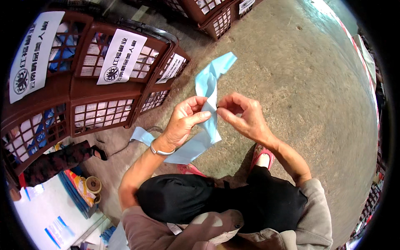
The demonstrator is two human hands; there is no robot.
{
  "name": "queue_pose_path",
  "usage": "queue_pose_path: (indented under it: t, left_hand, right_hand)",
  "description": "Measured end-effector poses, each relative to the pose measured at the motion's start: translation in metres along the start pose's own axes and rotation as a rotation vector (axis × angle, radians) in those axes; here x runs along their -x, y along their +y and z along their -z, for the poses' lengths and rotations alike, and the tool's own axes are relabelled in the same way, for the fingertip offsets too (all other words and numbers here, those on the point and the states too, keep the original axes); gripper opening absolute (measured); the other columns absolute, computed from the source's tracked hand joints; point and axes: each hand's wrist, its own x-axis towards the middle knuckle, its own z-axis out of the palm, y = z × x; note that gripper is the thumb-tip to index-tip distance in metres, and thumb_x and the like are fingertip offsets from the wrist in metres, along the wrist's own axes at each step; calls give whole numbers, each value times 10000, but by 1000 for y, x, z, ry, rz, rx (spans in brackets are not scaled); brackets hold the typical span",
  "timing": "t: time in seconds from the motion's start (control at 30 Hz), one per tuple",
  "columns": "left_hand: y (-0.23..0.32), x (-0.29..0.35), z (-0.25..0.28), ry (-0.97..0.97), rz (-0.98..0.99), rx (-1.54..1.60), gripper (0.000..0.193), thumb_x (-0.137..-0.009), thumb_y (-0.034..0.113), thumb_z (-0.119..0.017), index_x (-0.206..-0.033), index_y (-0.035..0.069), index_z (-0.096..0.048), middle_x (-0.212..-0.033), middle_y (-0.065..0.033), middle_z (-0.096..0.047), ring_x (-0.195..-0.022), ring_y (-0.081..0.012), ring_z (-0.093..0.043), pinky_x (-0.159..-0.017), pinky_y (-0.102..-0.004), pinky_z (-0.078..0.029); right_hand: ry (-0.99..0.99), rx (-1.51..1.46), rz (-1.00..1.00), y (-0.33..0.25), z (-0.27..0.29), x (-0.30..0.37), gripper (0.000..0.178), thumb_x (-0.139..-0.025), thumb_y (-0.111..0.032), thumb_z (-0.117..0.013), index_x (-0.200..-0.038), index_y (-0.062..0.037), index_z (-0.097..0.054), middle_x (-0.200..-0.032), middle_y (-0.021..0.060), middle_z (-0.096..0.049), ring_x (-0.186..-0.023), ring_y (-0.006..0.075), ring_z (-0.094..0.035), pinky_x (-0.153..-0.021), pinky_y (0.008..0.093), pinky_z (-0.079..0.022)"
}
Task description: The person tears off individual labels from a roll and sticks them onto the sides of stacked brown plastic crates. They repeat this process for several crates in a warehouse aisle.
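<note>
A long light-blue strip of thin fabric or film (206, 85) hangs twisted between my hands, in front of my knees. My left hand (186, 118), a silver bangle at its wrist, pinches the strip near its middle between thumb and fingers. One end reaches up and away past my hands; the other (189, 150) droops below the left wrist toward my legs. On the strip's right edge my right hand (243, 114) closes thumb against index finger. Whether those fingertips grip the strip itself or something small on it, I cannot make out.
Brown plastic crates (110, 89) with white labels are stacked at the left, holding packaged goods. Another crate stack (208, 18) stands at the far top. Lower left are a white surface (37, 212), a tape roll (93, 184) and another person's leg (58, 162). Concrete floor (308, 96) stretches right.
</note>
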Motion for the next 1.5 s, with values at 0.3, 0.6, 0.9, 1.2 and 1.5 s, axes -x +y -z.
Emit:
queue_pose_path:
  t: [0.3,0.6,0.9,1.2,1.5]
  left_hand:
    - [4,4,-7,18,2,-386,304,-818,13,-613,-1105,-59,-548,-973,-59,-623,-853,-83,-577,-746,-209,-468]
    - [4,-10,-14,-5,43,-379,243,-804,0,-588,-1043,-32,-564,-924,-36,-629,-813,-69,-580,-731,-197,-463]
    - [4,-19,-25,52,38,-269,224,-790,2,-566,-1012,-25,-564,-890,-56,-634,-771,-81,-592,-714,-203,-473]
    - [-8,-8,36,261,-14,-143,244,-762,7,-560,-1005,-16,-565,-900,-39,-609,-806,-103,-563,-745,-209,-436]
    - [-34,40,96,434,75,-19,197,-765,-36,-533,-955,0,-569,-890,-48,-597,-816,-137,-565,-762,-240,-451]
  right_hand:
    - [91,307,265,16,-2,13,175,-781,-154,-693,-850,-5,-630,-690,92,-648,-583,128,-620,-508,270,-490]
    - [78,-131,-81,32,6,21,179,-818,-168,-634,-836,10,-638,-613,75,-603,-575,78,-549,-515,264,-447]
    - [331,-572,-200,29,-2,24,186,-878,-140,-548,-967,16,-596,-807,44,-633,-684,109,-610,-608,243,-520]
    - [527,-641,-306,56,43,31,124,-862,-135,-520,-867,-31,-587,-705,-15,-548,-580,68,-522,-526,219,-461]
    - [1090,-333,87,1,151,-13,169,-841,-137,-513,-858,-14,-628,-626,-4,-522,-528,71,-475,-468,213,-391]
